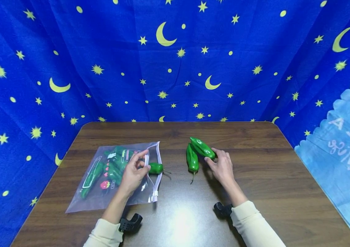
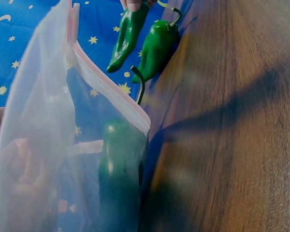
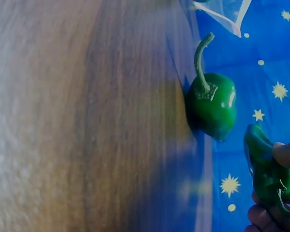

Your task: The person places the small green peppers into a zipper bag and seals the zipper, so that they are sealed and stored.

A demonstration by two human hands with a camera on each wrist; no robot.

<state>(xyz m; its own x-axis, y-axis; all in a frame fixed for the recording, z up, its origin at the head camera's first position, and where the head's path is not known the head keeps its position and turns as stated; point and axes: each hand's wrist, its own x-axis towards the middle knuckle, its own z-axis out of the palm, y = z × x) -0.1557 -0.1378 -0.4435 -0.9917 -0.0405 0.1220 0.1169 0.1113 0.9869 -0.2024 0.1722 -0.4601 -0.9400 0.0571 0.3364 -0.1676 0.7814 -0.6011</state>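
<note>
My left hand (image 1: 134, 174) pinches the upper edge of a clear zip bag (image 1: 80, 202) at its mouth, and the edge is raised. Several green peppers (image 1: 114, 173) lie inside the printed bag. One pepper (image 1: 155, 168) sits at the opening with its stem poking out past the zip strip. To the right, my right hand (image 1: 222, 168) grips a green pepper (image 1: 203, 148) between thumb and fingers, as the right wrist view also shows. Beside it another pepper (image 1: 192, 159) rests on the table, stem toward me. Through the film, the left wrist view shows my left fingers blurred.
The brown wooden table (image 1: 261, 178) carries the bag on its left half. A white slider (image 1: 155, 194) is at the bag's near corner. Behind the table hangs a blue curtain (image 1: 193, 65) with moons and stars, and a light blue cloth (image 1: 341, 144) hangs at right.
</note>
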